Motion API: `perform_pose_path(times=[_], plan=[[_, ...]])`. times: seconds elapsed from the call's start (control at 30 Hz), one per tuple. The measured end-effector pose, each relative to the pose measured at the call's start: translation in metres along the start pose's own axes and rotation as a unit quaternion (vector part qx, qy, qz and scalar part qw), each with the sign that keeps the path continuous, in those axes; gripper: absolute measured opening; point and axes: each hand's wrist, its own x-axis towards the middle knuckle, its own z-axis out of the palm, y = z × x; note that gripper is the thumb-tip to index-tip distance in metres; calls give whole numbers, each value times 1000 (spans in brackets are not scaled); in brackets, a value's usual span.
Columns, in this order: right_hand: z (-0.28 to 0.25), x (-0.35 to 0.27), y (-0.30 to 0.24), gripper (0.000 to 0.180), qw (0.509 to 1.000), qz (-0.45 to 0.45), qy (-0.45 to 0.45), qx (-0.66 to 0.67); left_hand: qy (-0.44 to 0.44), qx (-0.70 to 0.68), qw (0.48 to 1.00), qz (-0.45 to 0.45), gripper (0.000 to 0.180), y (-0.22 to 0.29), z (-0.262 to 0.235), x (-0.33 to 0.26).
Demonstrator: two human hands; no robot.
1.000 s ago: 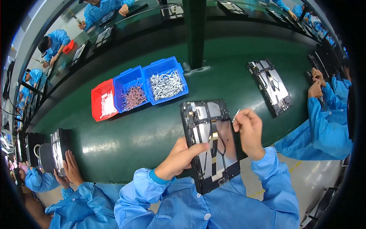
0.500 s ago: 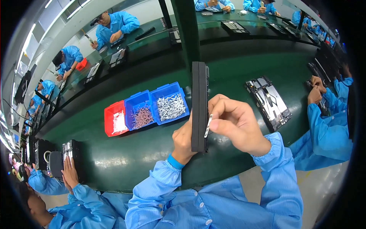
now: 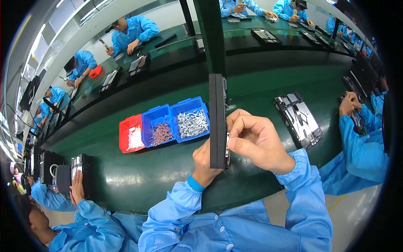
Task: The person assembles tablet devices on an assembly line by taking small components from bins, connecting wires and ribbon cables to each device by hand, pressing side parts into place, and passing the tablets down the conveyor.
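A thick black flat device point(image 3: 216, 122) stands on edge in front of me, its narrow side facing up. My left hand point(image 3: 204, 161) is closed around its lower left side, with the fingers partly hidden behind it. Against the device's right face, my right hand point(image 3: 260, 143) pinches a small silvery strip point(image 3: 228, 143) with dark spots between thumb and fingers. Left of the device sit three joined bins: a red bin point(image 3: 124, 136) of white pieces, a blue bin point(image 3: 147, 119) of brownish screws, and another blue bin point(image 3: 182, 107) of silvery pieces.
An opened device point(image 3: 300, 119) with silvery panels lies on the green bench point(image 3: 138, 176) to the right. A green post point(image 3: 212, 38) rises beyond my hands. Co-workers' hands are at the left point(image 3: 78, 189) and right point(image 3: 348, 104). More devices line the far bench.
My right hand has shifted slightly left, bringing the strip from a slant to nearly upright against the device's face. The view has shifted a little.
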Motion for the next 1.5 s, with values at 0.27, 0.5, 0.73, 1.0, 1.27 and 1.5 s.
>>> perform_pose_path(times=[0.27, 0.5, 0.73, 1.0, 1.27, 1.5], plan=[[0, -2, 0, 6, 1000, 2, 4, 6, -43, -7, 998, -41, 42, 6, -6, -3], [-2, -2, 1, 6, 1000, 14, 8, 5, -52, 27, 998, -13, 44, 9, -8, 1], [-1, -1, -3, 6, 1000, 16, 13, -8, -67, 43, 997, -7, 44, 9, -10, 4], [1, -4, -3, 7, 999, 36, 25, -1, -74, 54, 996, -9, 41, 10, -9, 2], [3, -6, -3, 5, 993, 69, 58, 77, -47, 33, 998, -16, 36, 12, -5, 1], [4, -5, -1, 10, 994, 60, 62, 71, -60, 58, 997, 1, 37, 10, -7, 2]])
